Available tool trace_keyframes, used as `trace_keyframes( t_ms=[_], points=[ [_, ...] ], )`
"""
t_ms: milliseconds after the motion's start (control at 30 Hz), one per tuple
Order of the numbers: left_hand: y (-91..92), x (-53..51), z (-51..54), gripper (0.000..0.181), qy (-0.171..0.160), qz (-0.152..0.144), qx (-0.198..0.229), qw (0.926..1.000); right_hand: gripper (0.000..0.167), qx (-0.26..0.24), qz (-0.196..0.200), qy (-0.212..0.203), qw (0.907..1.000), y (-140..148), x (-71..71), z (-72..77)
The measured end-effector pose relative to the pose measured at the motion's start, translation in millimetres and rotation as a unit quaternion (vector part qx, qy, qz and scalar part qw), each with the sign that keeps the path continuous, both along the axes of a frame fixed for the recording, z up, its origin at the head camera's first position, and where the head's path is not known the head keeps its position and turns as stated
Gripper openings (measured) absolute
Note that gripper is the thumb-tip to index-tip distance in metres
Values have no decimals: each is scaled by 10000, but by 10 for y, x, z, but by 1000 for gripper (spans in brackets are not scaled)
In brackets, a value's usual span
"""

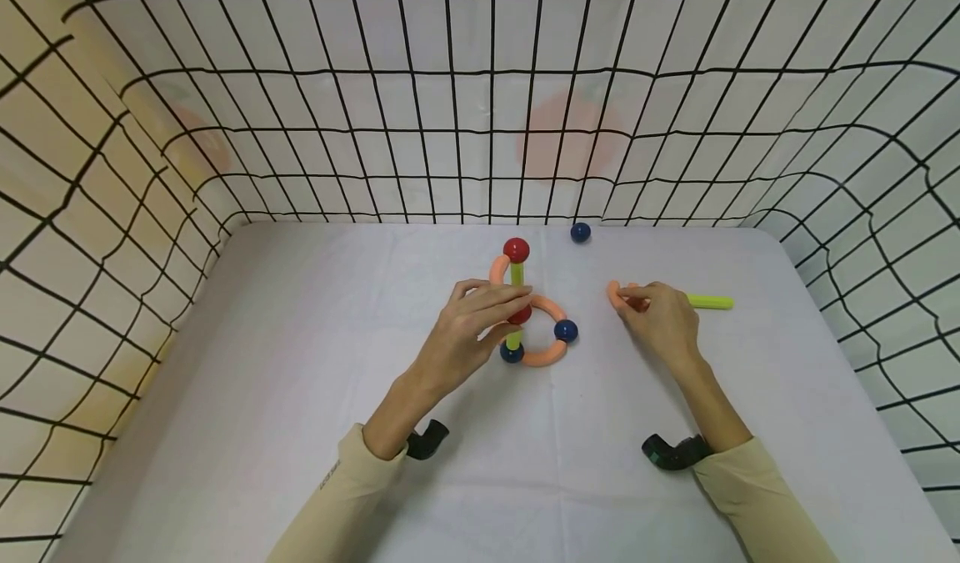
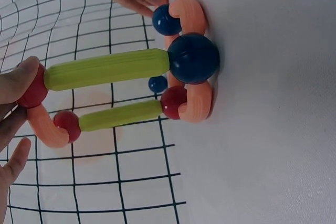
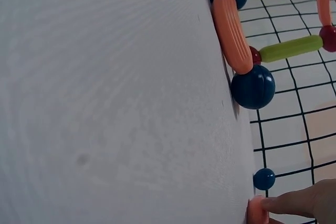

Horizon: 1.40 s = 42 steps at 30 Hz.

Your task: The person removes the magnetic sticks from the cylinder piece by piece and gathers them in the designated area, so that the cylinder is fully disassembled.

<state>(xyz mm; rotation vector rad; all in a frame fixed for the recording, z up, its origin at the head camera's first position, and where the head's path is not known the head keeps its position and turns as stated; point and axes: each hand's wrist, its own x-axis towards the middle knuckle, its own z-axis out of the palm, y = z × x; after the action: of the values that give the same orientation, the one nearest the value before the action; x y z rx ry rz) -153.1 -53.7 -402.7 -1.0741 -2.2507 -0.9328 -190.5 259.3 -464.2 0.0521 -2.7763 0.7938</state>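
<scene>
A structure of sticks and balls stands on the table. Its base is a ring of orange curved sticks [image 1: 550, 306] joined by balls, including a blue ball [image 1: 566, 330]. Two yellow-green rods [image 2: 110, 69] rise from it, each topped by a red ball, and another orange curved stick [image 2: 46, 127] links those tops. My left hand [image 1: 472, 325] pinches the nearer top red ball [image 2: 34, 88] between thumb and fingers. To the right of the structure, my right hand [image 1: 663, 321] pinches an orange curved stick [image 1: 613, 294] at the table surface, partly hidden by the fingers.
A loose blue ball [image 1: 581, 232] lies near the table's back edge. Beyond the right hand lies a yellow-green rod [image 1: 712, 302], partly covered by it. Black wire mesh [image 1: 491, 96] encloses the back and sides of the white-covered table [image 1: 300, 363].
</scene>
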Motion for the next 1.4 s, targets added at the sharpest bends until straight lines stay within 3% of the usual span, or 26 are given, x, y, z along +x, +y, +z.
trace_keyframes(
  t_ms=[167,333,467,633,767,933,1067,1167,1233,1300,1400],
  points=[
    [3,-5,4,48,19,-45,-7,10000,25,-61,31,106,9999,-47,8,51],
    [-3,-5,11,50,-28,-58,-24,10000,28,-678,594,-119,9959,-166,52,135],
    [-12,-9,19,52,-67,-89,-11,9999,30,-1215,1184,-423,9846,-315,102,189],
    [-26,-17,21,54,-64,-203,93,9997,36,-1742,1942,-805,9620,-522,191,217],
    [-49,-27,25,54,-123,-255,180,9994,40,-2086,2235,-1120,9455,-660,248,213],
    [-148,-42,50,52,-166,-242,474,9984,38,-2093,2344,-1220,9415,-759,283,182],
    [-296,-55,72,51,-296,177,815,9961,38,-2106,2443,-1327,9372,-798,293,145],
    [-407,-84,20,46,-778,772,1066,9882,40,-2184,2480,-1463,9324,-833,292,113],
    [-465,-113,-52,41,-1378,1020,1146,9785,40,-2266,2474,-1576,9288,-863,292,91],
    [-506,-164,-147,37,-2090,1056,1049,9665,39,-2352,2446,-1681,9255,-890,299,76],
    [-522,-268,-309,35,-3058,846,612,9463,36,-2346,2370,-1782,9257,-928,313,58]
  ],
)
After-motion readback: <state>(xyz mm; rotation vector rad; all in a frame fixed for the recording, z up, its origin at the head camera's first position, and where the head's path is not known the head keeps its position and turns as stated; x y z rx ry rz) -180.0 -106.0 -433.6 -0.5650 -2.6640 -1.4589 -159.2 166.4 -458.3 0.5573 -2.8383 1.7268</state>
